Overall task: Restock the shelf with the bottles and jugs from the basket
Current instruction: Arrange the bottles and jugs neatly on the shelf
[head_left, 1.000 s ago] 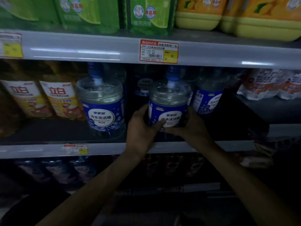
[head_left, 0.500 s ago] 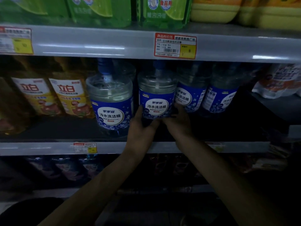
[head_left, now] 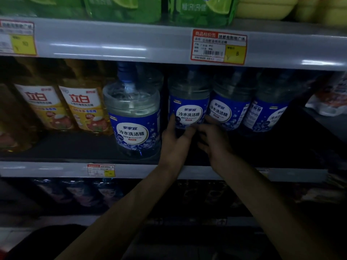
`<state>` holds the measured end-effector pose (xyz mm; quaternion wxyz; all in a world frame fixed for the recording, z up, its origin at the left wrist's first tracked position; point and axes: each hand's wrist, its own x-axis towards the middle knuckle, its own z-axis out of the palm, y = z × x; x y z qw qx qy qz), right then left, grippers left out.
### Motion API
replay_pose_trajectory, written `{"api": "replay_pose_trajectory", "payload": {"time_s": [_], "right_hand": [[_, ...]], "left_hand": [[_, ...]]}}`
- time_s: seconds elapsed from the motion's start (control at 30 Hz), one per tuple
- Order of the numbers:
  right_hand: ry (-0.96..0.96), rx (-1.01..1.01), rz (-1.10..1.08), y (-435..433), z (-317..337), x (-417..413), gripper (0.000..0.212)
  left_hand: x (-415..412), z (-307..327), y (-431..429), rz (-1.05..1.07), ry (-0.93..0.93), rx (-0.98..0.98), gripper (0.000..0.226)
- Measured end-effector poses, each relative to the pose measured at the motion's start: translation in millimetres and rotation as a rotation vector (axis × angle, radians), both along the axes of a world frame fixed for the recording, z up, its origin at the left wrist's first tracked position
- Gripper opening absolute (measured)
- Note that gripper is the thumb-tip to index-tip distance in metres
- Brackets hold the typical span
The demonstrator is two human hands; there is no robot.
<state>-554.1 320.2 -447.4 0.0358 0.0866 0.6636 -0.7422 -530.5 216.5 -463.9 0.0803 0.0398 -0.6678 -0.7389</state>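
A clear jug with a blue label (head_left: 188, 107) stands deep on the middle shelf (head_left: 56, 168), in a row with two like jugs (head_left: 228, 109) to its right. My left hand (head_left: 173, 141) touches its lower left side, fingers fairly straight and thumb across the front. At the jug's lower right, my right hand (head_left: 214, 142) has loosely spread fingers, and only the tips reach the label. Another blue-label jug (head_left: 134, 117) with a blue cap stands nearer the shelf's front, left of my hands. The basket is out of view.
Yellow detergent bottles (head_left: 82, 107) fill the left of the middle shelf. Green and yellow jugs line the upper shelf (head_left: 112, 40), which carries a red price tag (head_left: 218, 46). White packs (head_left: 328, 102) lie at the right. Dark bottles sit on the lower shelf.
Both hands have slid the jug back from the shelf's front edge into the row at the rear. Their grip has loosened to a light touch.
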Motion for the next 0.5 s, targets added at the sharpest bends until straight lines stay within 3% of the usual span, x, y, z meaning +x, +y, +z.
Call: {"api": "replay_pose_trajectory", "payload": {"time_s": [0.13, 0.5], "right_hand": [[0.021, -0.004, 0.007, -0.9, 0.4, -6.9, 0.045], [0.036, 0.044, -0.049, -7.6, -4.5, -15.9, 0.055]], "left_hand": [[-6.9, 4.0, 2.8, 0.020, -0.052, 0.055, 0.067], [-14.6, 4.4, 4.3, 0.049, -0.044, 0.054, 0.058]]}}
